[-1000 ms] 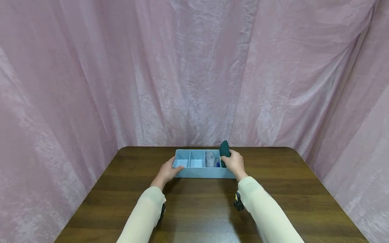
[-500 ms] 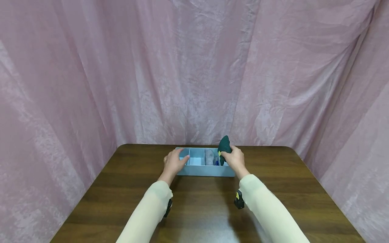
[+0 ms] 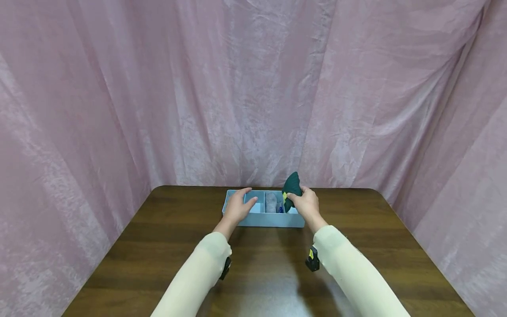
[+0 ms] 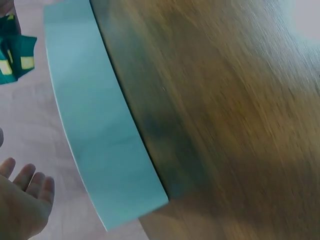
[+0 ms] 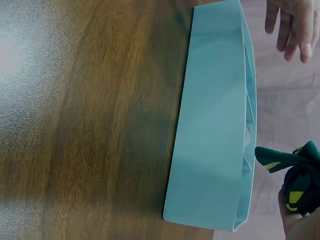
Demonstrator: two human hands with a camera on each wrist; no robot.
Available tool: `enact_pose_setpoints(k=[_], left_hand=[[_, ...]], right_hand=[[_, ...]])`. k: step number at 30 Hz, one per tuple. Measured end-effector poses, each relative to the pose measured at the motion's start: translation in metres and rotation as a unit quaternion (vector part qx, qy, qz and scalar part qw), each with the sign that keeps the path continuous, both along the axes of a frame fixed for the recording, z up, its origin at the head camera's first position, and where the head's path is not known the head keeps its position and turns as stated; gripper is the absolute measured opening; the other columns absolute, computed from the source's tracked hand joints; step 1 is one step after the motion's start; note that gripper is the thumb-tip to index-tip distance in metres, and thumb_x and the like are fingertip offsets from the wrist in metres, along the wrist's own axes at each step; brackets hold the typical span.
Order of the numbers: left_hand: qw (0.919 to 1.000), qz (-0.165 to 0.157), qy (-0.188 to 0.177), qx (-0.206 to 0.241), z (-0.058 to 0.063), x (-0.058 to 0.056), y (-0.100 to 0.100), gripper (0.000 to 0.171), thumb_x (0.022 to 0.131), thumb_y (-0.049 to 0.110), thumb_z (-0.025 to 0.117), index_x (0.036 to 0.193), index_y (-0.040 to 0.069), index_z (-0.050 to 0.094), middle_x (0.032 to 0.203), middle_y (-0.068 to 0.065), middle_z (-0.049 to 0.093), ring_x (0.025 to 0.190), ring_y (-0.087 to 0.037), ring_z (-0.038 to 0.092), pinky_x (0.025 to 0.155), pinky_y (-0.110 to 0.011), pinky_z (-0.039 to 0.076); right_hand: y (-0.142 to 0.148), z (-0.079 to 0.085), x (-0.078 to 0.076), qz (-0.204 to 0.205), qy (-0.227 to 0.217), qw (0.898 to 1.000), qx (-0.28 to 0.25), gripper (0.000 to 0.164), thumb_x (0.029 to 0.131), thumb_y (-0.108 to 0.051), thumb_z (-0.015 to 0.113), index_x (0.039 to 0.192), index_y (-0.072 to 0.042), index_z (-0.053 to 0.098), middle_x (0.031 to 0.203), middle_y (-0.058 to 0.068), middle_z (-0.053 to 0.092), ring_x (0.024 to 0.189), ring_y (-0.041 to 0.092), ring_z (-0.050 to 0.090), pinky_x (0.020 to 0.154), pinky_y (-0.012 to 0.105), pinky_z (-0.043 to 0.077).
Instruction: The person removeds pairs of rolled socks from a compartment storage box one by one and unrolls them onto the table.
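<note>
My right hand (image 3: 307, 205) grips a dark green knitted sock (image 3: 292, 189) with yellow patches, above the right end of a light blue divided box (image 3: 271, 220). In the right wrist view the sock (image 5: 300, 187) looks bunched, with one end sticking out. My left hand (image 3: 237, 208) hovers over the box's left part, fingers apart and holding nothing; the left wrist view shows this hand (image 4: 25, 202) with its fingers extended. A grey fuzzy roll (image 3: 271, 203) sits in a middle compartment, with a small blue item (image 3: 281, 209) beside it. My left hand partly hides the left compartments.
The box stands near the far edge of a brown wooden table (image 3: 261, 273). Behind the table hangs a pink velvet curtain (image 3: 253, 97), which also runs down both sides.
My left hand has let go of the box's left end and moved right, over the compartments. My right hand has lifted the sock up out of the right end compartment.
</note>
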State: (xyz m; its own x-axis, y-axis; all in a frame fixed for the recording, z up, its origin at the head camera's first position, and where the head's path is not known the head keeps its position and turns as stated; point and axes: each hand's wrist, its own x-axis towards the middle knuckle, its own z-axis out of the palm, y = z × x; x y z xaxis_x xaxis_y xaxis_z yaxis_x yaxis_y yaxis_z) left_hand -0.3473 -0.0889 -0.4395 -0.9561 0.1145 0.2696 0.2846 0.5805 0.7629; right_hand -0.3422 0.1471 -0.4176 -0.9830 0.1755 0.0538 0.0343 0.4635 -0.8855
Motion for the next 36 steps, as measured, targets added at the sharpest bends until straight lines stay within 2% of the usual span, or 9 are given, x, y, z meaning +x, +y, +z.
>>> enact_pose_setpoints(k=[7,14,18,21,29,36], left_hand=[[0.998,-0.034,-0.016,0.051,0.003,0.004,0.021,0.048,0.099,0.028,0.063,0.14,0.005,0.055,0.134,-0.017,0.059,0.122,-0.031,0.055,0.098,-0.047,0.047],[0.9968,-0.056,-0.035,0.045,0.001,0.008,0.037,0.043,0.101,0.031,0.06,0.138,0.009,0.058,0.127,-0.012,0.064,0.115,-0.027,0.06,0.091,-0.044,0.051],[0.9954,-0.057,-0.053,0.055,-0.001,0.011,0.041,0.043,0.101,0.033,0.058,0.139,0.012,0.058,0.126,-0.008,0.064,0.115,-0.024,0.06,0.091,-0.042,0.052],[0.9942,-0.062,-0.059,0.066,-0.002,0.012,0.042,0.043,0.102,0.033,0.058,0.138,0.01,0.058,0.127,-0.008,0.064,0.114,-0.024,0.06,0.092,-0.042,0.051],[0.9829,-0.107,-0.1,0.112,-0.005,0.015,0.046,0.048,0.102,0.037,0.055,0.141,0.009,0.055,0.131,-0.009,0.062,0.107,-0.03,0.064,0.086,-0.041,0.054],[0.9754,-0.112,-0.126,0.142,-0.01,0.015,0.049,0.049,0.101,0.04,0.057,0.141,0.011,0.057,0.128,-0.008,0.064,0.109,-0.025,0.064,0.088,-0.04,0.054]], right_hand=[[-0.006,0.003,0.005,0.001,0.006,1.0,-0.013,0.067,0.095,-0.033,0.067,0.15,-0.005,0.042,0.141,0.02,0.053,0.124,0.034,0.055,0.1,0.049,0.046],[-0.016,0.003,0.01,-0.003,0.022,1.0,-0.019,0.059,0.093,-0.03,0.069,0.142,-0.002,0.052,0.128,0.021,0.063,0.114,0.033,0.06,0.095,0.049,0.049],[-0.02,0.005,0.012,-0.002,0.02,1.0,-0.025,0.058,0.094,-0.03,0.068,0.142,-0.002,0.052,0.128,0.021,0.062,0.115,0.034,0.06,0.095,0.049,0.049],[-0.022,0.005,0.014,0.002,0.016,0.999,-0.03,0.057,0.095,-0.029,0.068,0.142,-0.001,0.051,0.128,0.021,0.062,0.114,0.034,0.061,0.095,0.049,0.049],[-0.029,0.0,0.013,0.001,0.017,0.998,-0.053,0.056,0.096,-0.03,0.066,0.141,0.001,0.05,0.13,0.021,0.06,0.114,0.033,0.06,0.095,0.048,0.049],[-0.037,-0.003,0.017,0.011,0.01,0.995,-0.094,0.053,0.099,-0.031,0.061,0.141,0.0,0.051,0.126,0.02,0.063,0.114,0.032,0.061,0.095,0.048,0.049]])
